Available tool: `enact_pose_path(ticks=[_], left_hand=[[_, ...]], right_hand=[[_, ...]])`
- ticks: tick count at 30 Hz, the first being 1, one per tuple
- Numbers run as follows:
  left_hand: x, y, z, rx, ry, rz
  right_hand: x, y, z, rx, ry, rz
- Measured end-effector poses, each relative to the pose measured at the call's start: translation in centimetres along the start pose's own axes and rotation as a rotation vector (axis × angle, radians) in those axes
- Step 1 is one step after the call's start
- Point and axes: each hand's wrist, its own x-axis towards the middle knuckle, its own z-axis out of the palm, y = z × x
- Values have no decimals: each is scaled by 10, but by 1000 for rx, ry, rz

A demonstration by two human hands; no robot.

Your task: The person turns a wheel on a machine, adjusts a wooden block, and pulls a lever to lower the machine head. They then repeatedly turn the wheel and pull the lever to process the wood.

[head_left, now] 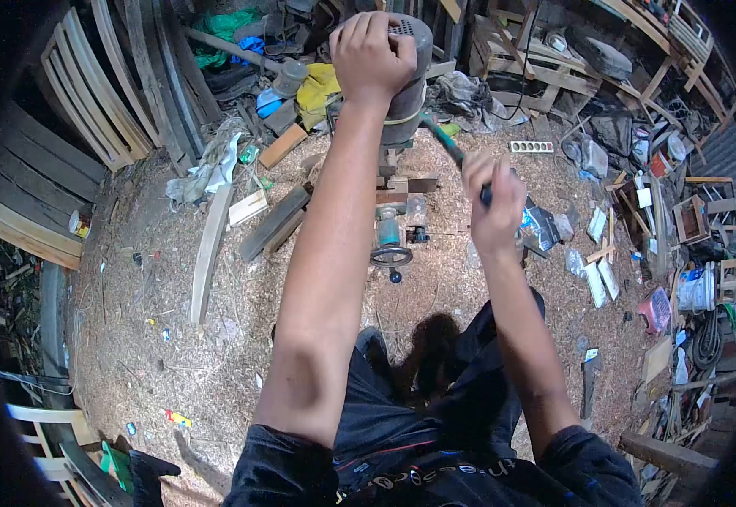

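My left hand [372, 57] lies over the top of a grey cylindrical motor housing [405, 101], its fingers curled on the vented cap. Beside the machine, my right hand [493, 201] is wrapped around the dark grip of a green lever [446, 139] that slants up to the housing. That hand is slightly blurred. Beneath the motor, wooden pieces [392, 199] sit at the machine's work table, partly hidden by my left forearm. Lower down are a green machine part [388, 228] and a dark handwheel [391, 255] with a ball-ended knob.
Wood shavings cover the floor. Left of the machine lie a thick beam [275, 221] and a curved board [211, 253]. A power strip [531, 147] is at the right, near scattered scraps and a pink basket [655, 309]. Slatted wooden frames [98, 93] lean at upper left.
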Motion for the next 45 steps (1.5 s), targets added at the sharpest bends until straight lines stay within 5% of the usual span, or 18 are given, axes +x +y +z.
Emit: enact_pose_path(ticks=[5, 10, 11, 13, 16, 24, 30, 36, 39, 45], left_hand=[[14, 7, -5, -16, -5, 11], [22, 3, -1, -17, 2, -4], [22, 2, 0, -19, 13, 4], [24, 3, -1, -23, 32, 16], [24, 4, -1, -31, 31, 13], [40, 15, -8, -35, -27, -37], [52, 16, -13, -68, -62, -23], [55, 12, -10, -60, -37, -17], [53, 11, -9, -79, -37, -29], [49, 5, -5, -40, -1, 17]], right_hand=[[81, 3, 26, -82, 181, -98], [176, 38, 39, -260, 185, -516], [186, 38, 46, -334, 374, -396], [214, 48, 33, -488, 211, -330], [246, 94, 21, -712, 227, -537], [308, 146, 11, -932, 258, -298], [334, 169, 4, -1072, 33, -138], [340, 212, -3, -944, 54, -105], [343, 203, -6, -1105, -65, -37], [276, 175, -16, -820, 0, 52]])
